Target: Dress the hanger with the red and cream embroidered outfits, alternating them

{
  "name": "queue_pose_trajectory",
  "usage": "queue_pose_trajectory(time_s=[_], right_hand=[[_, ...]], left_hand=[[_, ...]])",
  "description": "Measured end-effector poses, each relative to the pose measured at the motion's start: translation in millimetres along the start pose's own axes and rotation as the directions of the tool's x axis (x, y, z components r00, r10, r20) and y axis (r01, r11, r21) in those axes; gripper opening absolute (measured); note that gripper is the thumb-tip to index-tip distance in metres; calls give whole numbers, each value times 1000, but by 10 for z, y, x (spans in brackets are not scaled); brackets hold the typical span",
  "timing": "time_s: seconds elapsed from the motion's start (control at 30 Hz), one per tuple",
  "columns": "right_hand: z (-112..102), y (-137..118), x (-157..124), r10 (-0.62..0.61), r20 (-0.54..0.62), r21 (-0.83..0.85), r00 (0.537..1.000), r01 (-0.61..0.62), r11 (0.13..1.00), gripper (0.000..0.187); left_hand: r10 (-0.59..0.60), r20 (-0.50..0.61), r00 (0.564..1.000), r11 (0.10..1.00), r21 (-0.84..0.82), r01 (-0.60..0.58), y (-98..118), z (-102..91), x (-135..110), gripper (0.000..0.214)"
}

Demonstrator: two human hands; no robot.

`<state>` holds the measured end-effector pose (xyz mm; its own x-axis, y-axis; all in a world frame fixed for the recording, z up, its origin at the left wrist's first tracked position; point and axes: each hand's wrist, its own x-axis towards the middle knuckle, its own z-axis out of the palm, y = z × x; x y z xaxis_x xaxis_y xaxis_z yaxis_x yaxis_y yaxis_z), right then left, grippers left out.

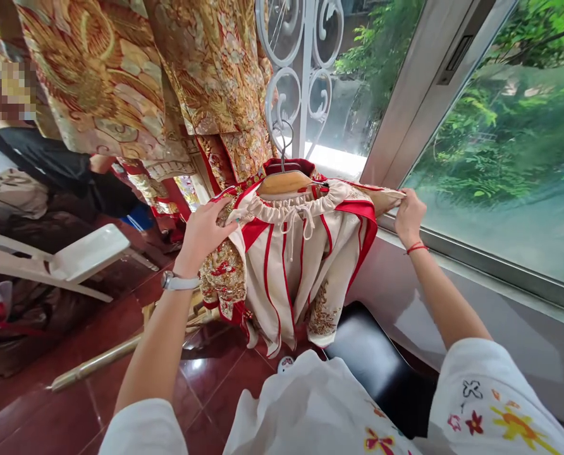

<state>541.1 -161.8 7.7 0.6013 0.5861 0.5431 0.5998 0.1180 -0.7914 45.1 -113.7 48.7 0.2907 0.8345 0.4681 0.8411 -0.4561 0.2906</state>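
Note:
A cream costume with red trim and gold embroidery (275, 265) hangs in front of me. Its gathered neckline carries a drawstring tied in a bow (301, 221). The wooden hanger (286, 183) shows above the neckline, its metal hook up at a white scroll grille. My left hand (207, 235) grips the costume at its left shoulder, thumb over the cream edge, some fingers hidden by cloth. At the other side, my right hand (410, 215) pinches the edge of the fabric and holds it stretched out toward the window.
Gold embroidered garments (111, 82) hang at the upper left. Beside the costume are the white grille (305, 76) and a sliding window (509, 164). Below lie a black seat (372, 347) and a pale pole (97, 360). A white chair (90, 253) and a person (35, 151) are at left.

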Motion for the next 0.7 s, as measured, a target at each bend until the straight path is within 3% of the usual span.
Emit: queue_pose_trajectory(time_s=[0.13,0.2,0.3,0.4,0.47,0.5,0.57,0.63,0.7], right_hand=[[75,-115,39,118,187,211,975,-157,965,14],[-19,-219,100,116,220,236,969,-168,957,18],[-403,-279,93,-45,274,109,961,15,994,27],[-747,-137,-65,-127,437,-132,890,204,970,34],[-782,28,-221,-65,324,-303,944,168,938,26],[-740,109,-301,-40,199,-371,979,112,922,22],[-592,234,-429,-31,-12,-426,999,23,904,23],[-437,286,-455,-27,-18,-346,999,19,938,25],[-342,269,-342,-40,106,-187,994,59,980,21]], left_hand=[[-5,-28,1000,999,-54,4,9,40,12,59],[-27,-49,998,997,-68,24,24,50,2,57],[-58,-44,997,996,-74,55,53,59,-14,56],[-73,-24,997,994,-82,71,71,86,-5,57],[-72,-25,997,993,-95,70,68,118,12,57],[-69,-31,997,993,-100,65,63,136,19,57],[-58,-43,997,993,-102,54,50,163,26,56],[-45,-40,998,995,-93,41,41,175,23,56],[-34,-29,999,996,-85,31,42,175,14,56]])
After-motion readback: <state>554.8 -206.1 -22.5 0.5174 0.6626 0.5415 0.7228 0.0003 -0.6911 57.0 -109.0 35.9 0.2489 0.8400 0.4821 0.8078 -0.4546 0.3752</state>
